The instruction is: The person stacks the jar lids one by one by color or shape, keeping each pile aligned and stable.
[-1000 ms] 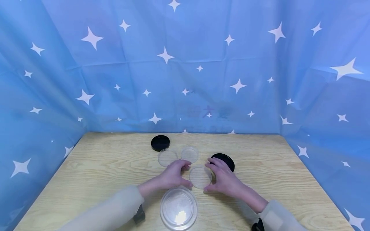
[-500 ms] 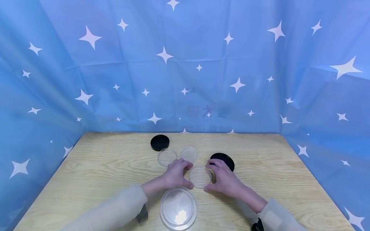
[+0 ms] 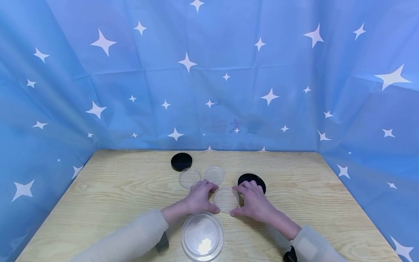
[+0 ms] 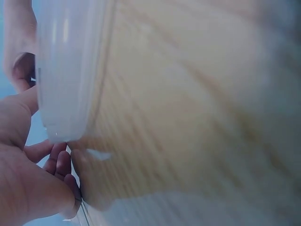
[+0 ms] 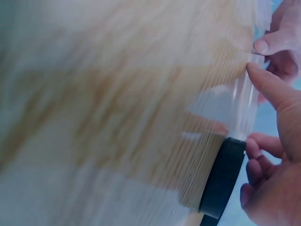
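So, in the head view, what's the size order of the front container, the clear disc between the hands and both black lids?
1. Front container.
2. Clear disc and right black lid: too alike to rank; the right hand partly hides that lid.
3. Left black lid; being farthest away may shrink it.

Faint lettering (image 3: 219, 127) is showing on the blue curtain (image 3: 147, 87) above the table's (image 3: 111, 189) far edge; one character (image 3: 235, 126) is resembling "大", the others are looking too blurred to read.

From here, I see that the right hand (image 3: 253, 202) hides part of a black disc (image 3: 252, 177). Faint marks (image 3: 235, 126) on the backdrop (image 3: 229, 94), I cannot read.
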`<state>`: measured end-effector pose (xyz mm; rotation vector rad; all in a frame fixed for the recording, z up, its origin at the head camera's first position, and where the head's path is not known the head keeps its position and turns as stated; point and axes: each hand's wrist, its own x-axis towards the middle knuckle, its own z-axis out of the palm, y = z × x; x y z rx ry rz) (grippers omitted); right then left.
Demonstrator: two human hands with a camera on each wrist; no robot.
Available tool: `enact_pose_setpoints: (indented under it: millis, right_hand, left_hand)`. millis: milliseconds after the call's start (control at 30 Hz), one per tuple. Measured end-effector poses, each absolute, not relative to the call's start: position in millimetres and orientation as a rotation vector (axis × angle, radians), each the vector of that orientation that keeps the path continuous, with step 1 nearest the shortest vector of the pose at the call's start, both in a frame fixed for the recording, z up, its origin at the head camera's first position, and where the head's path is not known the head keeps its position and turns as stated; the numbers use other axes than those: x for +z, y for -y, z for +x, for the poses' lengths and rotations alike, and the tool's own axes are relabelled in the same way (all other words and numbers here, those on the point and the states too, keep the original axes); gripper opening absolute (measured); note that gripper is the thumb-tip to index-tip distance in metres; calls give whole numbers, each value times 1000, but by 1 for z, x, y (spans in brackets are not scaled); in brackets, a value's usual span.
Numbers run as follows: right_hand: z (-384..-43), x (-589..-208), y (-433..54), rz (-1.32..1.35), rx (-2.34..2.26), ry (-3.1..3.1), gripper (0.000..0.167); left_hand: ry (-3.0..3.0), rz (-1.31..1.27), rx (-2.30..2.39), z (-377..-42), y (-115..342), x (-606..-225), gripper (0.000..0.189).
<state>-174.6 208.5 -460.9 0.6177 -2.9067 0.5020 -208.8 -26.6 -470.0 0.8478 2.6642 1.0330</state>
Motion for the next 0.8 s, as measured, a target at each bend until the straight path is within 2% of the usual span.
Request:
enact_pose_setpoints:
  millis: [433, 800]
  right_hand:
    - [-177, -461, -205, 580, 549, 2939, 76]
    - [-176, -462, -207, 543, 749, 2875, 79]
  left_hand:
    - [-2670, 844, 1038, -209, 26, -471, 70]
    - [-2571, 796, 1252, -209, 30, -470, 74]
